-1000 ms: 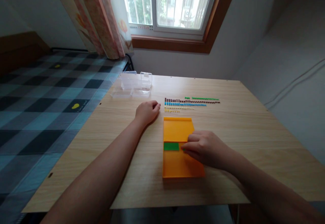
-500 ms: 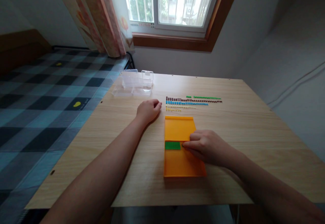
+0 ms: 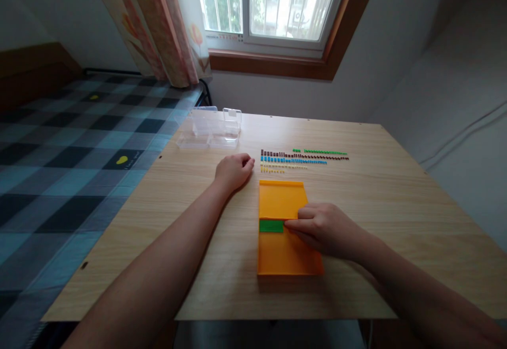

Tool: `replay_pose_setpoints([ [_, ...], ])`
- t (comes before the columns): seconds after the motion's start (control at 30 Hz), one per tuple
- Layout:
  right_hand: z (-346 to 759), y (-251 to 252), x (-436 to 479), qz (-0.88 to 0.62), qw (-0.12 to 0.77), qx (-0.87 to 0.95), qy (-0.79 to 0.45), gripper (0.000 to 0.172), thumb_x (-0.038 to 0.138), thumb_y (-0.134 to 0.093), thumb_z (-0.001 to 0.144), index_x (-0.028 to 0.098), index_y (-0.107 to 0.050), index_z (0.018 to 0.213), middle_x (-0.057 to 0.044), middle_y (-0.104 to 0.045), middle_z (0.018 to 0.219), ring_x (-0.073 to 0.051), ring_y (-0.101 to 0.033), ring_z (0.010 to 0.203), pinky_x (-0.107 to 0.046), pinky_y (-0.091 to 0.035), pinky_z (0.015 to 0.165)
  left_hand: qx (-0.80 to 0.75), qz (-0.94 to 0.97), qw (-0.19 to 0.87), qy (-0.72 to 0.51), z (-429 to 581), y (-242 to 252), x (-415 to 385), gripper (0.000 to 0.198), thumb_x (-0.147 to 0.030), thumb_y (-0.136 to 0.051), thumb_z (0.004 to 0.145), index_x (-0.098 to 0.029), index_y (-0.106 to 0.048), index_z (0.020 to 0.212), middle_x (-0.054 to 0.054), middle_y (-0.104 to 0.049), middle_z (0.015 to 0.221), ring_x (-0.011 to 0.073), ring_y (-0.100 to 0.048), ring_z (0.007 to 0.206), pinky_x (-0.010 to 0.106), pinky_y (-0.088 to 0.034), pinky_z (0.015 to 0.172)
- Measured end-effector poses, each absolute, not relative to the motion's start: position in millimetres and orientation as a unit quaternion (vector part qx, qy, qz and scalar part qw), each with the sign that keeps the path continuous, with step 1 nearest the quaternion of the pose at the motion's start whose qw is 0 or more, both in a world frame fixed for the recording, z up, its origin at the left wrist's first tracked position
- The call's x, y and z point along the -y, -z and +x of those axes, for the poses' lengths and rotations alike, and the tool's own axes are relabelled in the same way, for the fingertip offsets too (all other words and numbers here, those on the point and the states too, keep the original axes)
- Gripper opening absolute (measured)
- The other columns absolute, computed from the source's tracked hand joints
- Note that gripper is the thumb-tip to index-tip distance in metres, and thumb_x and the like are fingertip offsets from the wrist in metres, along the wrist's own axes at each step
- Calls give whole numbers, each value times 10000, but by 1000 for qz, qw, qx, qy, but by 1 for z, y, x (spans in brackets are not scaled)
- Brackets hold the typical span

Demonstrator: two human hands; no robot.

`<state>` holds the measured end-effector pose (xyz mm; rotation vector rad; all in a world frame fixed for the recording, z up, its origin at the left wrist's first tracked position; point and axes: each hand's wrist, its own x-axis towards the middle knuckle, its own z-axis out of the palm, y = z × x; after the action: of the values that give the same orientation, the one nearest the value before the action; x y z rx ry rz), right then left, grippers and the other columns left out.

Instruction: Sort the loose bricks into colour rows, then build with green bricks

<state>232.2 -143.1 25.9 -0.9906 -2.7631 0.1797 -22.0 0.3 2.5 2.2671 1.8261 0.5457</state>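
Observation:
An orange tray (image 3: 291,256) lies on the table in front of me, with a crosswise ridge dividing it. Against the near side of that ridge, at the left wall, sits a flat green block (image 3: 271,226). My right hand (image 3: 319,227) reaches in over the tray's right wall, fingers pinched together. Its fingertips meet the right end of the green block; anything between them is too small or hidden to make out. My left hand (image 3: 234,170) rests on the table beyond the tray's left corner, fingers curled in, with nothing visible in it.
Rows of tiny pieces lie beyond the tray: green pieces (image 3: 325,152), dark brown pieces (image 3: 304,156), blue pieces (image 3: 293,161) and yellow pieces (image 3: 271,170). Clear plastic boxes (image 3: 212,130) stand at the table's far left. A bed (image 3: 79,143) adjoins the left side.
My right fingertips have closed the small gap to the green block's right end. The left hand stays put; the whole view has shifted slightly.

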Motion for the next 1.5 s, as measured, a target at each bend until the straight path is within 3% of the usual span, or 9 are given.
replay_pose_setpoints([
  [0.87, 233, -26, 141, -343, 93, 930, -91, 328, 242, -467, 1021, 182, -727, 831, -26, -622, 706, -118, -445, 588, -299, -244, 583, -618, 759, 95, -183, -21, -4, 1, 373, -451, -471, 959, -234, -773, 924, 68, -784, 929, 222, -668, 825, 307, -411, 663],
  [1.5, 231, -25, 142, -342, 103, 928, -102, 301, 230, -482, 1018, 187, -752, 893, -28, -638, 714, -114, -450, 585, -286, -251, 586, -614, 762, 90, -186, -22, -2, -1, 381, -455, -467, 955, -233, -775, 919, 75, -780, 916, 237, -672, 818, 325, -407, 655],
])
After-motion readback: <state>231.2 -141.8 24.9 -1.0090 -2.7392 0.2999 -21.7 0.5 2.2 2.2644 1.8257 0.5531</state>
